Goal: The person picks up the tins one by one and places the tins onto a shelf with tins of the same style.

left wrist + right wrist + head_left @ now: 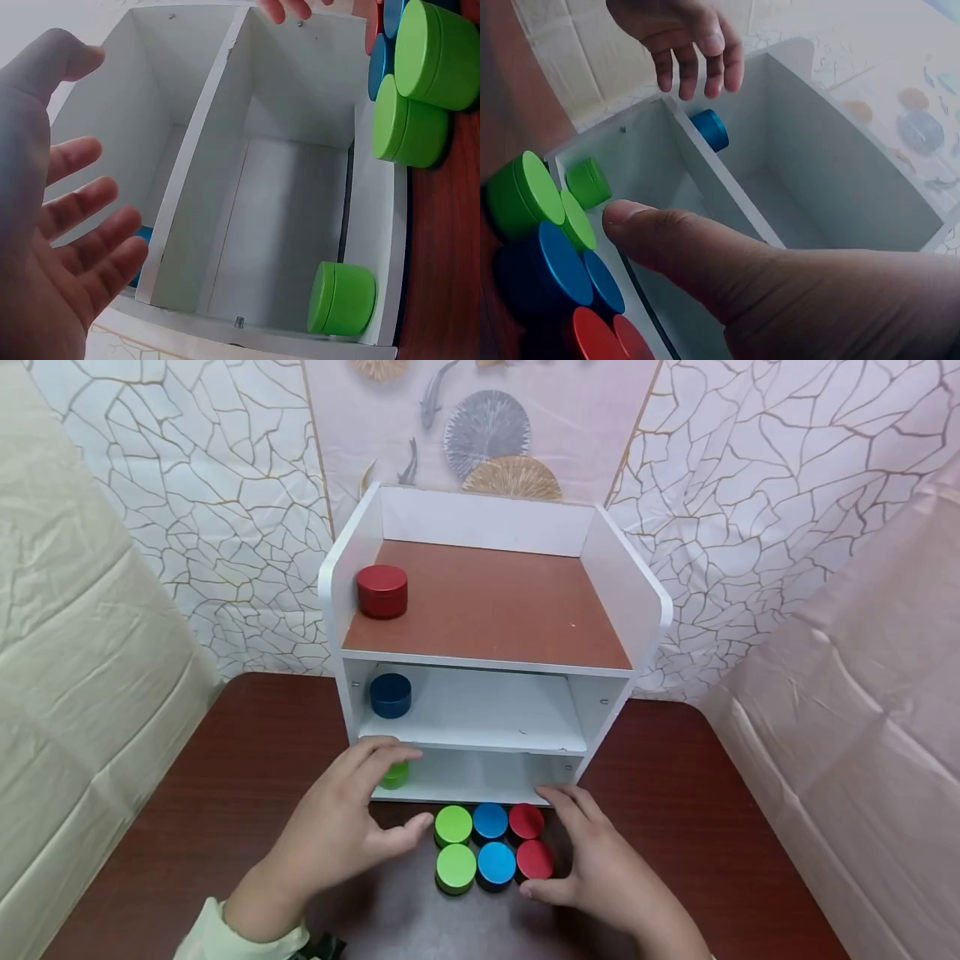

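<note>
Your left hand point(337, 827) and right hand point(600, 860), free, flank six green, blue, red metallic round tins point(496, 860); the white rectangular shelf point(487, 706) holds three others point(391, 696) at left.

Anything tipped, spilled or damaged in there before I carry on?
Nothing looks tipped or spilled: the six tins on the table stand upright in colour-matched pairs. One small oddity: the middle shelf has dark marks near its front edge, right of centre in the head view, possibly scuffs.

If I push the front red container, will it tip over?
The front red container will likely slide, not tip: it's squat and upright. Its shiny top might feel slippery. Pushed left, it could bump the blue one beside it.
</note>
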A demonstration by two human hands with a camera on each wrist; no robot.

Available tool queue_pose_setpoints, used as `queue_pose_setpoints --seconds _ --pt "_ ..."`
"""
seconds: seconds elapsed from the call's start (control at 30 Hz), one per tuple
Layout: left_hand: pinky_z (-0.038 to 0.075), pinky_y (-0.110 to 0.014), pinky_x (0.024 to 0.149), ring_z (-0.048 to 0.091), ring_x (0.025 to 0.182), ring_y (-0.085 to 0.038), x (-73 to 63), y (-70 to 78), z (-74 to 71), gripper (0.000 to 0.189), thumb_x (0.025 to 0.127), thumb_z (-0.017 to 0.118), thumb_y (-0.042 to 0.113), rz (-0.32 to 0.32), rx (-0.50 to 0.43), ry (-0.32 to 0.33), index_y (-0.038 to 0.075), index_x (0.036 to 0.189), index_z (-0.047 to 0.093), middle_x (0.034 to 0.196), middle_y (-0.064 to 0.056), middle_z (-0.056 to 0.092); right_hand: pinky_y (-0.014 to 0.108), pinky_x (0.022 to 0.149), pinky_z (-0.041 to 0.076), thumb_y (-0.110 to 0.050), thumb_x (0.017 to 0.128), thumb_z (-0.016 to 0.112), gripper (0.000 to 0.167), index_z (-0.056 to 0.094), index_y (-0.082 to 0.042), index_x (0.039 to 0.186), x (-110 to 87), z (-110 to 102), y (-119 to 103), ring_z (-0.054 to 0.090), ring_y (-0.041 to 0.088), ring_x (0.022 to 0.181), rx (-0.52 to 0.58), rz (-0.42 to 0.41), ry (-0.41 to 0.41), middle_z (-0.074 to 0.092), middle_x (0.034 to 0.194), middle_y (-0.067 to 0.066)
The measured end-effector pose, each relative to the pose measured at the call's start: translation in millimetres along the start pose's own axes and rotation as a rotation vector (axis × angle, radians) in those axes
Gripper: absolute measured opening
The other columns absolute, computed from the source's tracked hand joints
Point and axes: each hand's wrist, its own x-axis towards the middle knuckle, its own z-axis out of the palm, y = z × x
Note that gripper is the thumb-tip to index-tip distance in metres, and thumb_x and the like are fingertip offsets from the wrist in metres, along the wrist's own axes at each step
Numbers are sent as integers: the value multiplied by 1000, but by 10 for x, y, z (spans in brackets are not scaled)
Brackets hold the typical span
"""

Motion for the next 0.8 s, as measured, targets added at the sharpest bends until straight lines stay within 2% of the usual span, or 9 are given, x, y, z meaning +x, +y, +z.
queue_pose_setpoints --seconds 0.2,0.37,0.53,0.67,0.8 --pt "67 -45 98 67 123 -18 12 -35 -38 67 82 100 37 -33 -63 54 18 138 70 141 2 67 52 109 62 -55 72 105 111 50 -25 164 -18 36 55 58 27 143 28 -3 -3 50 163 5" --pt "68 -37 91 65 118 -12 28 -66 -71 66 81 100 30 -63 -107 96 19 138 68 137 4 66 54 113 60 -51 72 106 110 51 -24 163 -31 68 93 58 27 145 52 -8 -2 52 162 4" --pt "62 -24 86 64 113 -10 57 -97 -109 63 82 100 24 -79 -145 151 19 136 69 130 4 68 55 116 58 -50 72 107 109 52 -23 162 -30 100 125 58 23 144 66 -9 -6 55 159 1" --pt "55 -15 88 64 110 -11 79 -115 -136 57 83 98 19 -91 -186 211 17 133 71 125 0 70 54 116 58 -49 72 107 108 52 -23 162 -31 123 145 59 21 143 81 2 -17 58 156 0" --pt "52 -13 88 63 107 -12 86 -127 -149 52 83 96 16 -120 -224 260 13 130 72 122 1 71 53 114 59 -50 71 107 106 54 -24 159 -36 134 169 58 21 142 102 42 -33 58 153 -2"
